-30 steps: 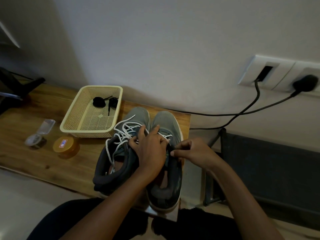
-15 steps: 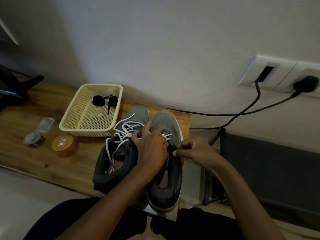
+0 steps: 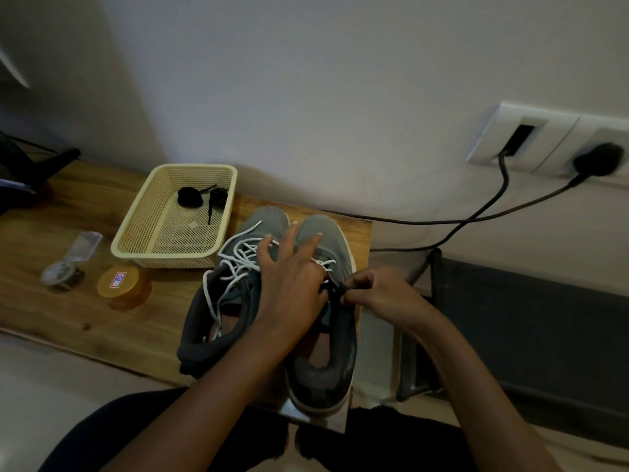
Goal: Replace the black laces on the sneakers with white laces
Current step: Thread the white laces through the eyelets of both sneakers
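Sneakers stand paired on the table, white laces loosely threaded. Left hand rests spread-fingered across them; right hand pinches the right sneaker at its eyelet edge. Black laces lie coiled in the basket.

The room was dim and softly lit; the frame's corners fell dark, and wide-angle distortion bent the edges.

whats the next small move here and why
Probably draw the white lace through the upper eyelet of the right sneaker: the right hand pinches that sneaker's eyelet edge, the left hand rests on it with fingers spread, and the lower rows are already laced.
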Demonstrator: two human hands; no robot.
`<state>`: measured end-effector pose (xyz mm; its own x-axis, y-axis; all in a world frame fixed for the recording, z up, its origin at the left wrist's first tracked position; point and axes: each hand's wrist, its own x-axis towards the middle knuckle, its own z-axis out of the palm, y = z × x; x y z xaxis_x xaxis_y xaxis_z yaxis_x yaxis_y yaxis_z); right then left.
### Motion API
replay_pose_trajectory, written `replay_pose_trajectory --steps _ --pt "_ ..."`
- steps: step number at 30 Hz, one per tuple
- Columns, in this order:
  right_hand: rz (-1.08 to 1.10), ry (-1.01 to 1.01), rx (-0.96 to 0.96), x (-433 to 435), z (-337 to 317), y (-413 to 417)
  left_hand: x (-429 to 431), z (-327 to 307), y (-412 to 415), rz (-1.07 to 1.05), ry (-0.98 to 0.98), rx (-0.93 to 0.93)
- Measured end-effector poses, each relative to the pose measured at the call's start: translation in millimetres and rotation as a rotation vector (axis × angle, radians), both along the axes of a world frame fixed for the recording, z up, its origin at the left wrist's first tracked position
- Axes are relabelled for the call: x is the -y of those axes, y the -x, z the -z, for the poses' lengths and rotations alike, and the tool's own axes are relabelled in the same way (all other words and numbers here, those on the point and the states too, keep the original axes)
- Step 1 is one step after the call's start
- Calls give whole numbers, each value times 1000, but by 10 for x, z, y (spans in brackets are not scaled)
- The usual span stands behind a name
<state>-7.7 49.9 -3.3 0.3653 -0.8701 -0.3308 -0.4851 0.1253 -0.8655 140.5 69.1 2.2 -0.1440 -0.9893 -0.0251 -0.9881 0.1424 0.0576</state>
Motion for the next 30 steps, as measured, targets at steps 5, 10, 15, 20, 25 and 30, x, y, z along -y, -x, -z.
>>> replay_pose_trajectory --steps 5,10,15,20,25,30 --pt "23 -1 7 -3 14 6 -15 -32 -2 -54 64 -12" --pt "12 -14 26 -6 14 3 -2 -7 15 -55 56 -75" --pt "-24 -12 40 -18 22 4 -5 75 12 -78 67 -197" --pt "-35 -17 81 -7 70 24 -10 120 1 -101 94 -293" --pt "-62 -48 108 11 95 62 -10 166 -15 -99 117 -358" --pt "-57 -49 113 4 89 59 8 175 -46 -82 121 -380"
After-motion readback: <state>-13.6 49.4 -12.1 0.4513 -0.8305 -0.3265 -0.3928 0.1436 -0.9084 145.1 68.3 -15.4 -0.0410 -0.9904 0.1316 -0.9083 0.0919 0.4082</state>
